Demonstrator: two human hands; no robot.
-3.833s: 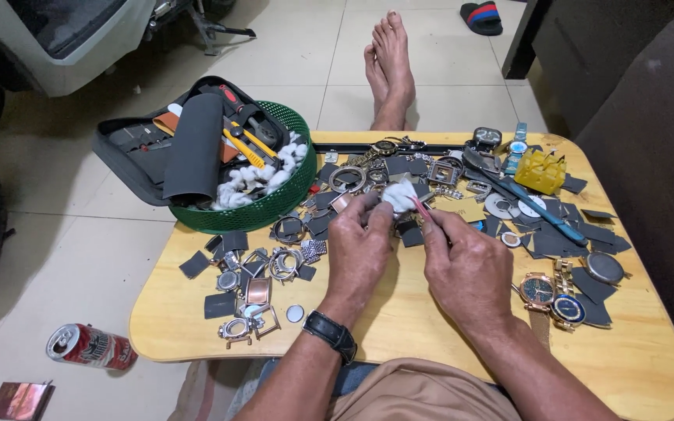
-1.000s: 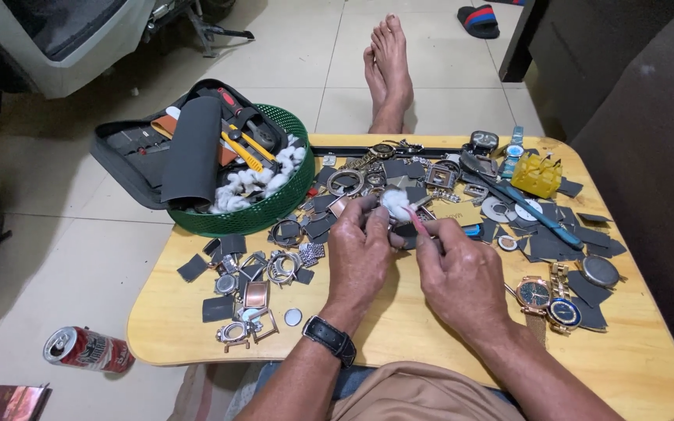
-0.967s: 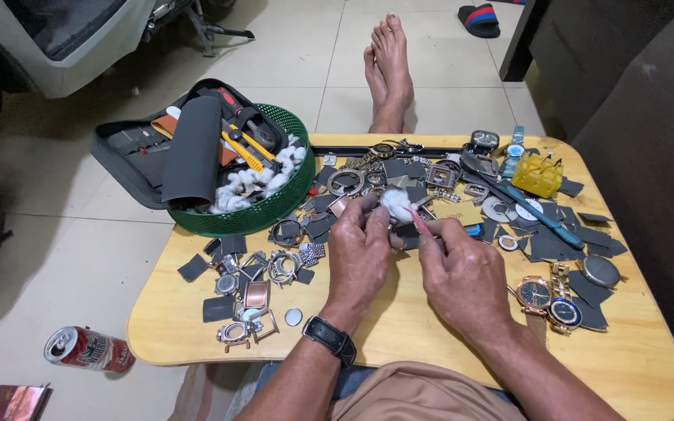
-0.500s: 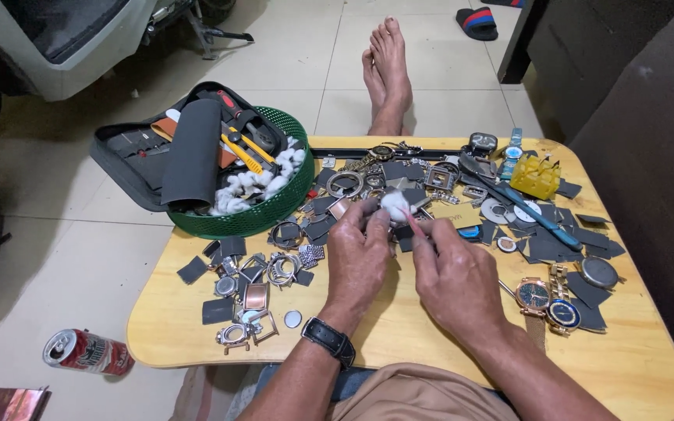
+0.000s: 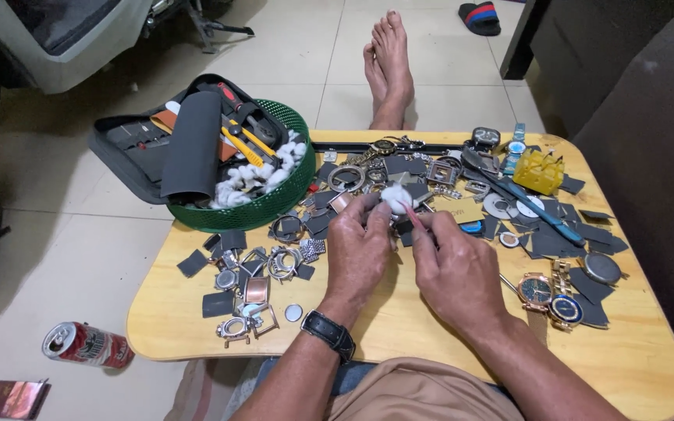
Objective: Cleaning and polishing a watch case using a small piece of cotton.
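— What did the left hand (image 5: 358,251) have?
— Its fingers were closed around a white cotton wad (image 5: 396,198), held at the fingertips, just above both hands.
— And the right hand (image 5: 455,263)?
— Pinched shut on a thin pink-tipped stick (image 5: 413,216) touching the wad. Gold wristwatches (image 5: 551,295) lay to its right, a green basket (image 5: 273,204) beyond the left hand.

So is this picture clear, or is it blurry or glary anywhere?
Head view: mostly sharp and evenly lit; soft shadows lie under the left hand and right hand on the wooden table; pale floor tiles show mild glare; edges bow slightly from the wide lens; the white wad looks washed out.
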